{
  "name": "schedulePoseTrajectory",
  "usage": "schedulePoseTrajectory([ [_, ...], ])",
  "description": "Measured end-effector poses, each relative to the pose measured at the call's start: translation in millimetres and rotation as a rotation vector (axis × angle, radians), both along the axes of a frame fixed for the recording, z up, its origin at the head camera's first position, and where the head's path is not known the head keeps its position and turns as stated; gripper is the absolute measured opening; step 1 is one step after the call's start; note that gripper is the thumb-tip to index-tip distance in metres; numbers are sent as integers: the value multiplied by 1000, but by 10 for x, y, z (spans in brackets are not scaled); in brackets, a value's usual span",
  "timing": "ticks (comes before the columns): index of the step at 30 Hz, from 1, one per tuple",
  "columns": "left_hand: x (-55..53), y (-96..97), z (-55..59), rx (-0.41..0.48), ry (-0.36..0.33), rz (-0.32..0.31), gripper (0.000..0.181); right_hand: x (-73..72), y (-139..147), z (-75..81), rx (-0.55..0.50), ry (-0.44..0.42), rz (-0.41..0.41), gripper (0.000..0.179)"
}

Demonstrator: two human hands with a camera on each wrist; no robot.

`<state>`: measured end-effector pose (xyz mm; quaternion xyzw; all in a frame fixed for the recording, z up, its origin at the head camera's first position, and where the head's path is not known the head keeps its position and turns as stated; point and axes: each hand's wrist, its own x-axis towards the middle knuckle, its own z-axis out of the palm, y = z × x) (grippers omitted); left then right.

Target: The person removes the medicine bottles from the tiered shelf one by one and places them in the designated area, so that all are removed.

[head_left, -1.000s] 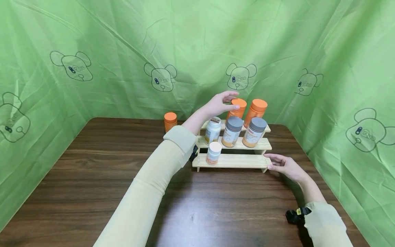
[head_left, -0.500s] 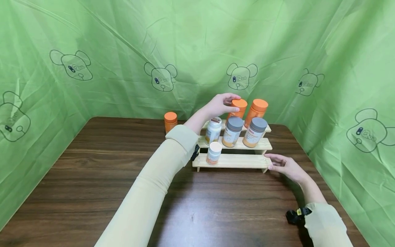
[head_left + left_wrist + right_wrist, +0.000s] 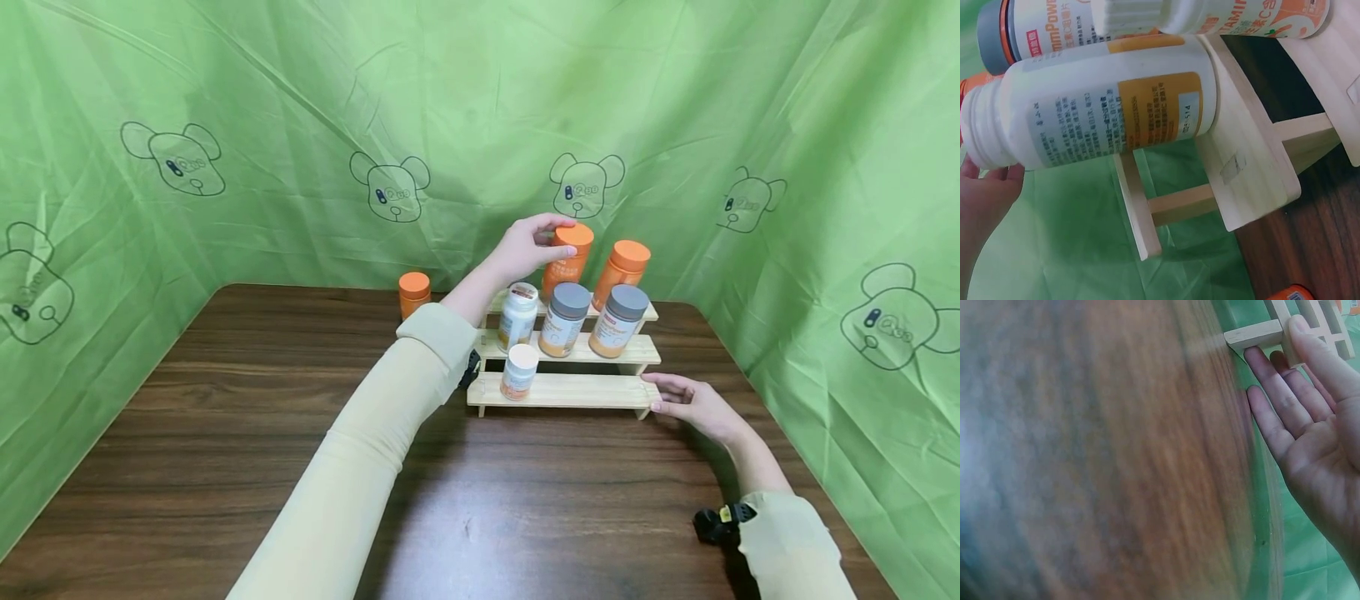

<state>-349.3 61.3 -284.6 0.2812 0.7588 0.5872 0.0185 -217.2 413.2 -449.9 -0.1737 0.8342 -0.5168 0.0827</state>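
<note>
In the head view my left hand [image 3: 522, 250] grips an orange bottle [image 3: 566, 269] by its upper part, thumb in front and fingers behind. The bottle is upright over the top step of a three-step wooden rack [image 3: 592, 392]. In the left wrist view a white bottle [image 3: 1104, 109] largely hides the held bottle; only some fingers show at the left edge. My right hand [image 3: 697, 408] holds the right end of the rack's lowest step. The right wrist view has its thumb on one side of the wood [image 3: 1259, 334] and its fingers on the other.
Another orange bottle [image 3: 624, 268] stands on the top step. Two grey-capped jars [image 3: 562, 323] stand beside the white bottle on the middle step. A small white-capped bottle [image 3: 519, 373] is on the lowest step. One more orange bottle [image 3: 415, 293] stands behind my left arm.
My left hand has raised the orange bottle and shifted it slightly left. The right hand and the rack have stayed in place.
</note>
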Motion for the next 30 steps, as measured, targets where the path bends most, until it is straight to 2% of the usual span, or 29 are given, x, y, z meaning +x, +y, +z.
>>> schedulePoseTrajectory([
  [5,-14,-63,36,24,10,43,45,-5,3,-8,4,1,-1,51],
  [15,39,-199,71,55,43,99,45,-19,8,-34,3,4,-12,51],
  [22,135,-301,87,60,71,124,45,1,1,-30,19,-8,-36,52],
  [30,232,-416,122,54,75,171,46,7,-6,-39,5,-19,-24,52],
])
